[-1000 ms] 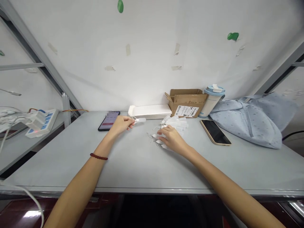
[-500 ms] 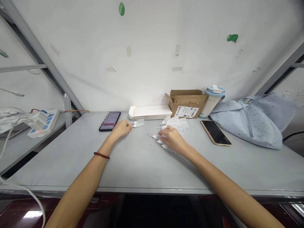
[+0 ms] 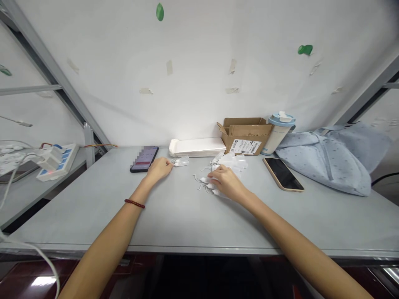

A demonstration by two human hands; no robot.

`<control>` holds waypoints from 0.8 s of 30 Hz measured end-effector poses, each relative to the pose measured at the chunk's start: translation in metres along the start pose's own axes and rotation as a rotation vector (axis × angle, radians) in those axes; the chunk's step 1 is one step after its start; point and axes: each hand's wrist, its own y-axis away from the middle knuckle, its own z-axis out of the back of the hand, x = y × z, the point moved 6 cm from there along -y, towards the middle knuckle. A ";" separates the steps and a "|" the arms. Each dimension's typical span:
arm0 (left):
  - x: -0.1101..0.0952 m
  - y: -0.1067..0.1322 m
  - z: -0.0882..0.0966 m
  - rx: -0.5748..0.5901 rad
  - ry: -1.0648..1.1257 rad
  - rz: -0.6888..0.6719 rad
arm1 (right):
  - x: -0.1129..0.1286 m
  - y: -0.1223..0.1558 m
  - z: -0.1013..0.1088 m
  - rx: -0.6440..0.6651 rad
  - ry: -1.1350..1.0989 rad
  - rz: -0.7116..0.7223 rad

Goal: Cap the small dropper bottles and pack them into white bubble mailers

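My left hand (image 3: 160, 168) rests on the table with its fingers pinched together at the cord end of a small translucent white piece (image 3: 181, 161). This piece has a white cap-like end and lies pointing right. My right hand (image 3: 227, 180) lies over a loose heap of similar translucent white pieces (image 3: 235, 161), its fingers curled down on one of them. Several white cord ends (image 3: 201, 179) stick out to the left from under these fingers. The fingers hide part of the heap.
Behind the hands lie a stack of flat white boxes (image 3: 198, 146) and an open cardboard box (image 3: 246, 133). A blue-lidded cup (image 3: 277, 133), a phone (image 3: 283, 174) and a pale blue cloth bag (image 3: 327, 162) are at right. Another phone (image 3: 145, 159) touches the left hand's area.
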 end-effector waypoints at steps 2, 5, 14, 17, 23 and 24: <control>-0.001 0.002 0.002 -0.005 -0.020 0.018 | 0.000 0.000 0.001 0.008 -0.004 -0.006; -0.002 0.005 0.004 -0.013 -0.055 0.048 | 0.000 0.000 0.001 0.028 -0.004 -0.022; -0.012 0.015 0.013 -0.098 -0.152 0.056 | 0.002 0.001 -0.004 0.077 0.015 -0.021; -0.019 0.018 0.015 -0.107 -0.121 0.017 | 0.002 0.001 -0.006 0.085 0.025 -0.024; -0.037 0.023 0.007 0.068 0.223 -0.137 | 0.000 0.001 -0.003 -0.021 -0.033 0.008; -0.040 0.024 0.004 0.128 0.314 -0.152 | 0.000 0.001 -0.001 -0.059 -0.046 0.017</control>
